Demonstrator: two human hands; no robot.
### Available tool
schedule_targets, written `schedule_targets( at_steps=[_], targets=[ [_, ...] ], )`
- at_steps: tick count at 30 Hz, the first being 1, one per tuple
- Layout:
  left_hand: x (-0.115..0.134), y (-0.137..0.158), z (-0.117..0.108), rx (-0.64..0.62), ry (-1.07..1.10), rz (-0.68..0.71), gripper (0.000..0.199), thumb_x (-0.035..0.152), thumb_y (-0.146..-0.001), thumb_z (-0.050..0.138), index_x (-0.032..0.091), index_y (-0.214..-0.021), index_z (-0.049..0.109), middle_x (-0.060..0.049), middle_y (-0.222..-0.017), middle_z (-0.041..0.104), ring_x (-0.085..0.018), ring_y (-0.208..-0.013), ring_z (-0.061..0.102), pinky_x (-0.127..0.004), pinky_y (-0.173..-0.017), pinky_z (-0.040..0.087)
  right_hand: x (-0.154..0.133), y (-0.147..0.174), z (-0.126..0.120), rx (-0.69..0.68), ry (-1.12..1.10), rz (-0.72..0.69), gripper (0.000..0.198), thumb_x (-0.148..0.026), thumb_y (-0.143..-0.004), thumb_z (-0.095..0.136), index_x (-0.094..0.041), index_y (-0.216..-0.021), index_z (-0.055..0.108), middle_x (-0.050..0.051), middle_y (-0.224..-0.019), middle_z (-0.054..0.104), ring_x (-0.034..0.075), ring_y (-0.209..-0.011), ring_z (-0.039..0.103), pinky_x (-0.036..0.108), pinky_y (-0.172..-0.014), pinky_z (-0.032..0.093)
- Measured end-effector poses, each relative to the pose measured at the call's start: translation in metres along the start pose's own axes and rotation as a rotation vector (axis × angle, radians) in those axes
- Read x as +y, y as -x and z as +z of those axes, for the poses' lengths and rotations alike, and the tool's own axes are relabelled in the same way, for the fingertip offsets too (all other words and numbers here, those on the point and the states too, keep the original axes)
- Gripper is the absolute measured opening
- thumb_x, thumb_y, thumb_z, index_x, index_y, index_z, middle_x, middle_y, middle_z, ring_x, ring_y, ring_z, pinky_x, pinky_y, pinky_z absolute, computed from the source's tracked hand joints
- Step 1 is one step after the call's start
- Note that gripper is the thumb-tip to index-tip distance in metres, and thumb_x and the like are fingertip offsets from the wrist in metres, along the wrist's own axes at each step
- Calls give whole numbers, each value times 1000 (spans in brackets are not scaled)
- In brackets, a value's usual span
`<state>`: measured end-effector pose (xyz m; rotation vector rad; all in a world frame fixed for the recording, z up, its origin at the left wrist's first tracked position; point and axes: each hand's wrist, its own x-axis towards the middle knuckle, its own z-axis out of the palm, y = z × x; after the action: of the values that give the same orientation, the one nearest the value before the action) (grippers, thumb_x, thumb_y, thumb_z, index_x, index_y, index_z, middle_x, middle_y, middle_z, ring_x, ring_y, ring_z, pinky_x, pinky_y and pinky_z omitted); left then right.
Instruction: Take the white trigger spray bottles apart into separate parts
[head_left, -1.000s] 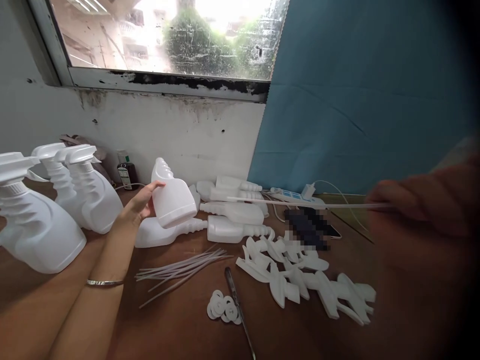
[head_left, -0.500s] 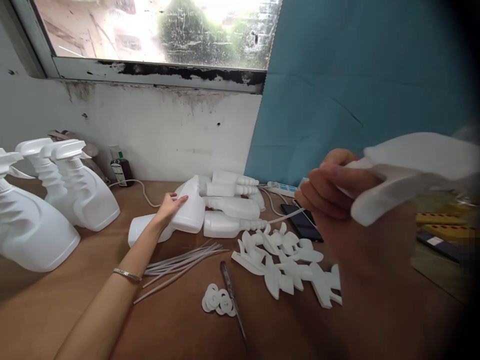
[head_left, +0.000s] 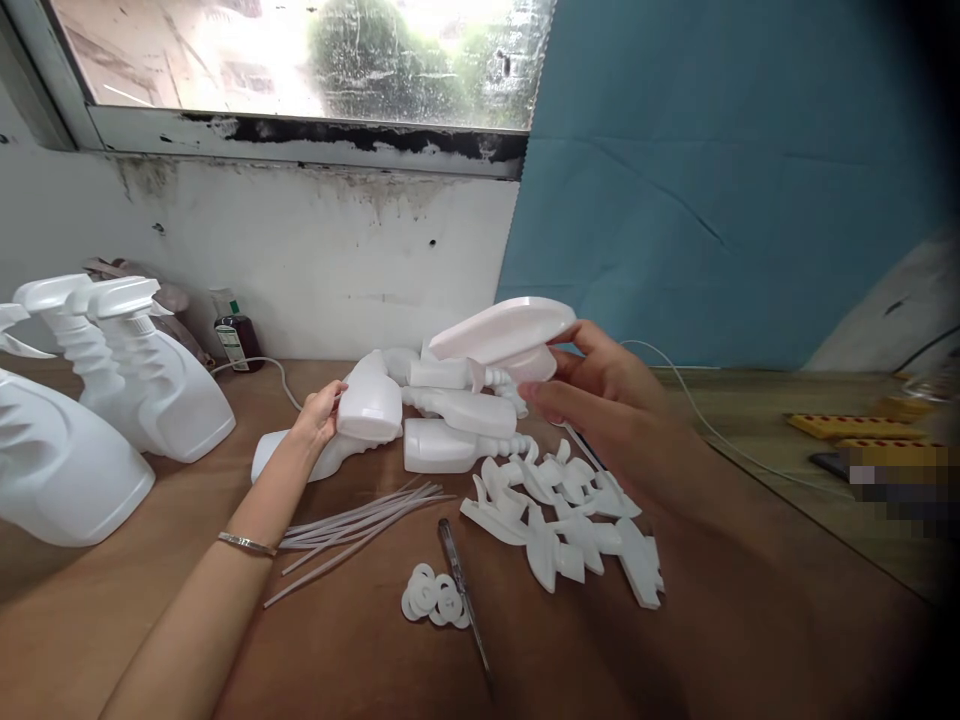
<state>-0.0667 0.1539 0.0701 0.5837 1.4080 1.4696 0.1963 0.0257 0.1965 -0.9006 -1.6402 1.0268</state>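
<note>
My left hand (head_left: pixel 319 412) grips a white plastic bottle (head_left: pixel 369 405), tilted with its base towards me and its neck pointing away to the right. In my right hand (head_left: pixel 592 385) is a white trigger sprayer head (head_left: pixel 502 332), held by its rear end above the lying bottles, near the neck of the gripped bottle. I cannot tell whether the head touches that neck. No tube shows on the head now. Several more white bottles (head_left: pixel 439 447) lie on their sides around the held one. Loose sprayer heads (head_left: pixel 562 530) are piled below my right hand.
Thin white tubes (head_left: pixel 360 525), white ring washers (head_left: pixel 431 597) and a screwdriver (head_left: pixel 459 572) lie on the brown table (head_left: pixel 337 650). Spray bottles with heads (head_left: pixel 184 385) stand at left, beside a dark bottle (head_left: pixel 235 338). Yellow strips (head_left: pixel 855 428) lie far right.
My right hand has carried the sprayer head left, from close to the camera to above the lying bottles. My left hand has shifted slightly left and tilted the bottle more.
</note>
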Motion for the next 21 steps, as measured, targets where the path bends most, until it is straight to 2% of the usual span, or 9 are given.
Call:
schedule_targets(
  at_steps=[4,11,17,21],
  targets=[
    [-1,2,5,32,69,11,3,12,-77,53,10,-76,51,0,-61,50,-7,-54,49,-18,-49,42,6,-5,2,18,38,-22,26,-26,-74,58,-22,-93,42,-1,-75,55,12,-62,53,24,-49,41],
    [8,7,1,43,21,-80,8,24,-76,50,17,-79,46,-1,-65,46,-10,-56,51,-21,-50,46,16,-10,2,59,67,-79,26,-26,-75,60,-23,-92,41,-3,-71,51,12,-62,51,25,-52,43],
    [3,16,6,-57,-160,-64,33,13,-51,69,16,-80,51,-3,-69,53,-17,-61,56,-26,-48,44,16,-11,4,82,70,-93,26,-24,-76,60,-23,-93,41,-3,-71,49,11,-61,50,26,-54,44],
    [-4,16,10,-5,-246,53,43,10,-47,70,14,-86,50,-5,-74,54,-19,-68,57,-25,-50,42,16,-10,5,90,74,-108,26,-24,-76,60,-23,-93,41,-4,-70,48,11,-60,49,26,-54,44]
  ],
)
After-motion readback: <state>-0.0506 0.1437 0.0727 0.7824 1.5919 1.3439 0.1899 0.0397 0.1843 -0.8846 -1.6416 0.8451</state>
